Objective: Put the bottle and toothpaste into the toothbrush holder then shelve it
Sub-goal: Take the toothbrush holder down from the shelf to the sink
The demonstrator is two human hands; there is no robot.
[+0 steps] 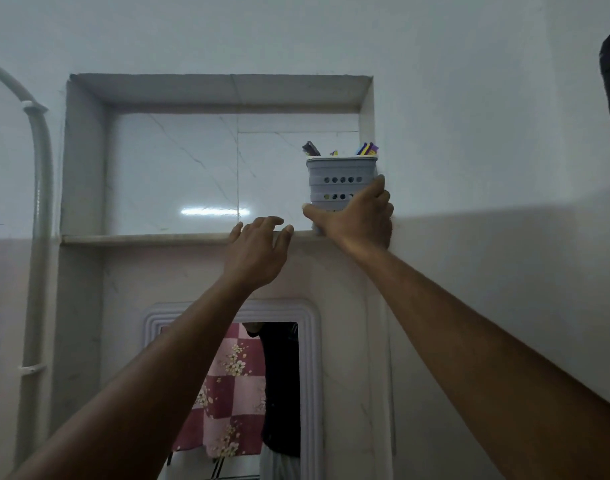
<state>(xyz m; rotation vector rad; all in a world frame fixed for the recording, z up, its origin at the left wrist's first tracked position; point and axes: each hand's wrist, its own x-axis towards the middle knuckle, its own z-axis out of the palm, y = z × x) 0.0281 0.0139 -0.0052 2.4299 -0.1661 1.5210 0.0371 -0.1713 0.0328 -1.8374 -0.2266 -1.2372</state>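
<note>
While both bare arms reach upward, the right hand (357, 220) grips the grey perforated plastic toothbrush holder (341, 181), its fingers (378, 188) wrapped round the holder's right side and the thumb pressed across its lower front. The holder stands upright at the right end of the recessed marble wall shelf (151, 239), close against the niche's right wall, its base at the shelf's front edge. Several items poke above its rim, among them a dark tip at the left and blue, yellow and purple ends at the right; which is the bottle or the toothpaste cannot be told. The left hand (257, 252) holds nothing, fingers loosely spread and curled at the shelf's front lip, apart from the holder. Below hangs a white-framed mirror (310, 358).
</note>
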